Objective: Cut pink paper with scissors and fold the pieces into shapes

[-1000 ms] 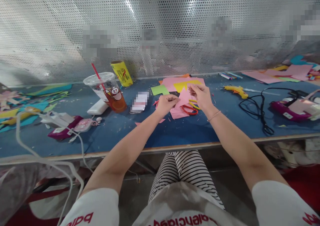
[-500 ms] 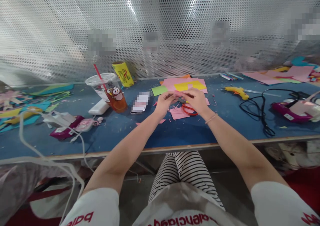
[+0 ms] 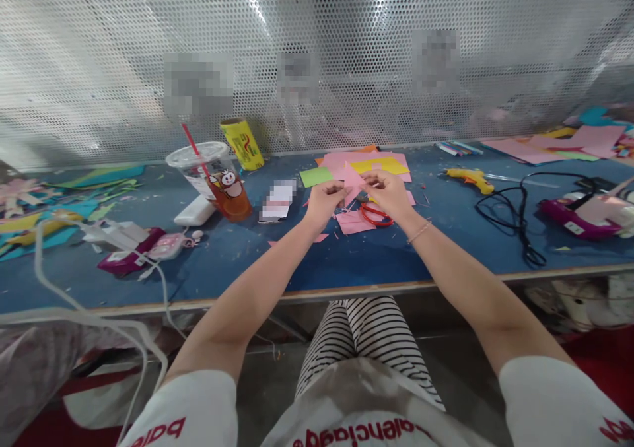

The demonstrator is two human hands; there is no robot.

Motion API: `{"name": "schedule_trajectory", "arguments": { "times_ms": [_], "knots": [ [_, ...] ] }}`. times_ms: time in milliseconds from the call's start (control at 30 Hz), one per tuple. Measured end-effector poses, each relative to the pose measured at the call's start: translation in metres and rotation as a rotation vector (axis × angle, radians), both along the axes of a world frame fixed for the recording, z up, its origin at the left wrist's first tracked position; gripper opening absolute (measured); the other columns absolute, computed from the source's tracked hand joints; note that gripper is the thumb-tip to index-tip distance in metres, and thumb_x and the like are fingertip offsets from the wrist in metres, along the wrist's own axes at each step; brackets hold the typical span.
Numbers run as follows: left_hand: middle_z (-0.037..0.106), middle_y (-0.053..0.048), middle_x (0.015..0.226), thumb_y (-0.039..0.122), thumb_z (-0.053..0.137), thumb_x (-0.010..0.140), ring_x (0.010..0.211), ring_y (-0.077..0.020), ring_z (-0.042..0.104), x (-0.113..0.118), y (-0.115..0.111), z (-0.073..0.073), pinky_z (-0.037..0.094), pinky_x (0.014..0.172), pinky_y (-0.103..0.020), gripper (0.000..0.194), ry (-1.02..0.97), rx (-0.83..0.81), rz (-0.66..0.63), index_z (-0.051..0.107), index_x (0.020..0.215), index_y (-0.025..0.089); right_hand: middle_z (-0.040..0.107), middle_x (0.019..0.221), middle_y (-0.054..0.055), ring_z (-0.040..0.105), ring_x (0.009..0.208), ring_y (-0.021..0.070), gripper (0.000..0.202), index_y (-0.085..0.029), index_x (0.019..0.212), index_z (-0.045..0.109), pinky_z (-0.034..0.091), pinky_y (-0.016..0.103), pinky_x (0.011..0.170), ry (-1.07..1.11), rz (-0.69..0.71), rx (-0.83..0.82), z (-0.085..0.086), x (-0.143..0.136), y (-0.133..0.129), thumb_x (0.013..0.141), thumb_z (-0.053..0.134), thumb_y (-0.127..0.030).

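Pink paper piece [image 3: 352, 177] pinched between fingers of left hand [image 3: 324, 204] and right hand [image 3: 389, 193], likely for two-sided control; red-handled scissors [image 3: 376, 214] near.

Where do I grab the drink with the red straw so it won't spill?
Hold the cup around its body, below the wide lid, coming from the right, the side with the phone. It narrows toward the bottom, so the lower part looks easier to wrap around, while the white box crowds its left. I'd avoid pulling the red straw that sticks up.
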State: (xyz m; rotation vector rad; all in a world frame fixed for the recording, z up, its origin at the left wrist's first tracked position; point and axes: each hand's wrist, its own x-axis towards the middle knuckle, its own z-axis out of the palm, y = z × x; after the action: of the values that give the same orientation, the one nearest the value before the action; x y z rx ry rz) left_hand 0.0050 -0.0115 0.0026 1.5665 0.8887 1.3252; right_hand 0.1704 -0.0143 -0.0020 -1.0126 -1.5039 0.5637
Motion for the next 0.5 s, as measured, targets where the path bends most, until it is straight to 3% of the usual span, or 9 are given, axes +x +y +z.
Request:
{"name": "schedule_trajectory", "arguments": {
  "times_ms": [233, 500],
  "knots": [
    [0.051, 0.005, 0.049, 0.033, 0.072, 0.062, 0.042, -0.0054, 0.048, 0.0038, -0.0033, -0.0013, 0.037, 0.044, -0.020, 0.026, -0.010, -0.059, -0.091, 0.053, 0.064, 0.014, 0.067, 0.085, 0.003, 0.062, 0.078, 0.0138, 0.030, -0.018, 0.097, 0.063, 0.049, 0.030, 0.074, 0.092, 0.087, 0.000, -0.0006, -0.0029, -0.0020, 0.068, 0.065, -0.024],
    [0.055, 0.002, 0.046, 0.036, 0.066, 0.069, 0.040, -0.0082, 0.053, 0.0032, -0.0089, 0.0012, 0.038, 0.043, -0.020, 0.025, 0.027, -0.079, -0.094, 0.055, 0.068, 0.013, 0.068, 0.081, 0.002, 0.063, 0.076, 0.0138, 0.028, -0.019, 0.096, 0.063, 0.051, 0.032, 0.075, 0.158, 0.154, -0.046, 0.0028, -0.0037, -0.0066, 0.069, 0.065, -0.026]
  ]
}}
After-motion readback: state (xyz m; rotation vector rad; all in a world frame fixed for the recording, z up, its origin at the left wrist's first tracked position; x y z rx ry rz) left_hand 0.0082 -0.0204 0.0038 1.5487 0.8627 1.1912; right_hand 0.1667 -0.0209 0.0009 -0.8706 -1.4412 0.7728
